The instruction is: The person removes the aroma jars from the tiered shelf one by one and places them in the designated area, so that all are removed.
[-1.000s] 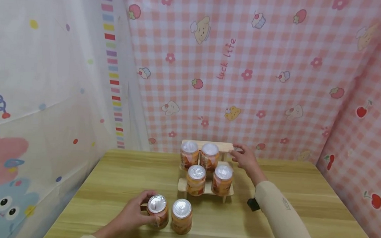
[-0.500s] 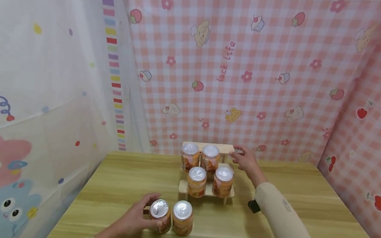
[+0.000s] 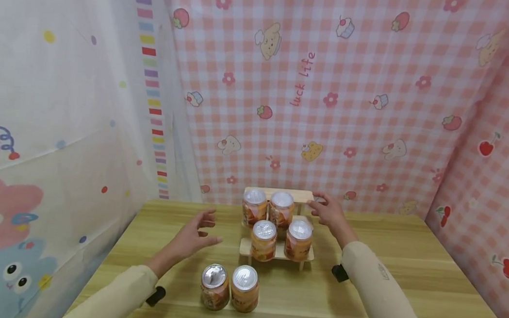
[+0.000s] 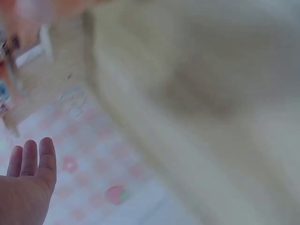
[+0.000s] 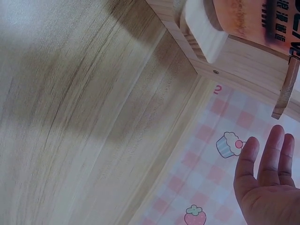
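1. While the left hand [image 3: 195, 235] hovers, gripping nothing, two orange cans [image 3: 214, 295] stand on the table [image 3: 316, 299]
2. Four lidded cans [image 3: 297, 247] sit on the stepped wooden rack [image 3: 245, 247], contents hidden
3. Whether the right hand [image 3: 331, 214] pinches the top shelf [image 3: 301, 197], I cannot tell

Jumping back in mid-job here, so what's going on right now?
A person's left hand holds nothing, open above the wood-grain table, left of a pale wooden three-tier rack. The right hand is at the right end of the top shelf; whether it touches is hard to tell. Four round orange cans with silver tops stand on the rack, two on the middle shelf, two on the lowest. Two matching cans stand side by side on the table in front.
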The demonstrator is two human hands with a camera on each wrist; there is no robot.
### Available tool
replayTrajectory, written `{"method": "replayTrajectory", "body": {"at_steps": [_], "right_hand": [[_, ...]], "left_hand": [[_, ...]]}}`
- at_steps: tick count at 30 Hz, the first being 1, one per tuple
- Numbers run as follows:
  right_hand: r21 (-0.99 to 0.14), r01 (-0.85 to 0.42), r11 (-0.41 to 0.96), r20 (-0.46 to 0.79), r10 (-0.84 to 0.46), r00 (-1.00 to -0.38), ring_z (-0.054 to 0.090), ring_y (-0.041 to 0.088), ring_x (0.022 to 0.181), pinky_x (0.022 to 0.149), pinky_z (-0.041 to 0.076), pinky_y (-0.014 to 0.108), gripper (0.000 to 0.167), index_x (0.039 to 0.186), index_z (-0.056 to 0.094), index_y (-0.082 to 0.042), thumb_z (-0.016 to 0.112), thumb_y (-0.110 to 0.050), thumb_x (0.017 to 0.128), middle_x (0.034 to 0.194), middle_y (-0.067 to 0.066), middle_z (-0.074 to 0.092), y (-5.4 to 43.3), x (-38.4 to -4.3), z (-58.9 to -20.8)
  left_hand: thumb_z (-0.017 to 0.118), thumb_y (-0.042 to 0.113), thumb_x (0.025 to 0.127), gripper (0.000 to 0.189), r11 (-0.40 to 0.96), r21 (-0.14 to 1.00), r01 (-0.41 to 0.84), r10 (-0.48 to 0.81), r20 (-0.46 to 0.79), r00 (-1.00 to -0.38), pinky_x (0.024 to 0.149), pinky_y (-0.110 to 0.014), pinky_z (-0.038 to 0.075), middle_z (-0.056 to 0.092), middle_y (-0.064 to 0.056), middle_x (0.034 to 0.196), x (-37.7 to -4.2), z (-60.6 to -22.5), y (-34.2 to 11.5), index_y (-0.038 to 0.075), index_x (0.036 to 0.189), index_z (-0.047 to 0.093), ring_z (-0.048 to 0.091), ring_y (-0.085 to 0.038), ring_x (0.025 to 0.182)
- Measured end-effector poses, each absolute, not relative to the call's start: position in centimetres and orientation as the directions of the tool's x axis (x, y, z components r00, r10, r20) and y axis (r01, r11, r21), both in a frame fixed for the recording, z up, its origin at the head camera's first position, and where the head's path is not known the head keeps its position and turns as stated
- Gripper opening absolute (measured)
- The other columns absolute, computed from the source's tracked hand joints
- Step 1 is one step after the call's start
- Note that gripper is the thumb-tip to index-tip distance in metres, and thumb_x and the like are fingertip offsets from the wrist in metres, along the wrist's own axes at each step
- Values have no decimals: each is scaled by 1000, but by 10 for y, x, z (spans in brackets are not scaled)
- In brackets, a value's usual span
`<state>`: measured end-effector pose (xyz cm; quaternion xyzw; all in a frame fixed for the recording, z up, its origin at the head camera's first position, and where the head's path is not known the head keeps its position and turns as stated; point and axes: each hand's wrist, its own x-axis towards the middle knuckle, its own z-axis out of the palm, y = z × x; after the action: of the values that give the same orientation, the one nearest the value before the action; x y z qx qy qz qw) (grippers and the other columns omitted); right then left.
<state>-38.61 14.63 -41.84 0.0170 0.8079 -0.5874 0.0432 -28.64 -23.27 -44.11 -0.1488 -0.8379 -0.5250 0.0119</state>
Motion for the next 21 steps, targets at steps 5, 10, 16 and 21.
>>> {"method": "replayTrajectory", "body": {"at_steps": [5,10,16,21], "right_hand": [[-950,73,302,-87,-32,-996,54,40,123,94,45,52,54,149,40,-10,57,-29,101,142,24,49,146,-385,-418],[-950,81,302,-95,-32,-995,53,40,124,99,43,55,54,150,39,-10,56,-29,102,143,24,48,147,-385,-420],[-951,82,299,-95,-29,-995,56,38,122,96,46,52,55,149,40,-11,58,-30,101,142,24,50,148,-387,-419],[-947,72,314,-85,-29,-996,57,37,119,90,49,47,54,149,41,-11,58,-30,101,141,24,50,148,-387,-417]], "left_hand": [[79,21,87,80,419,857,299,249,208,-946,103,-55,40,47,-19,140,-318,-411,-212,10,152,33,47,-36,128],[83,26,83,84,458,838,297,259,194,-946,102,-49,43,50,-14,139,-339,-396,-187,13,151,36,51,-31,125],[85,25,81,81,446,834,324,295,205,-933,101,-48,45,53,-14,132,-352,-396,-170,11,147,40,54,-30,120],[84,26,82,79,455,825,334,308,205,-929,94,-43,50,54,-12,130,-353,-396,-163,10,147,41,55,-28,118]]}}
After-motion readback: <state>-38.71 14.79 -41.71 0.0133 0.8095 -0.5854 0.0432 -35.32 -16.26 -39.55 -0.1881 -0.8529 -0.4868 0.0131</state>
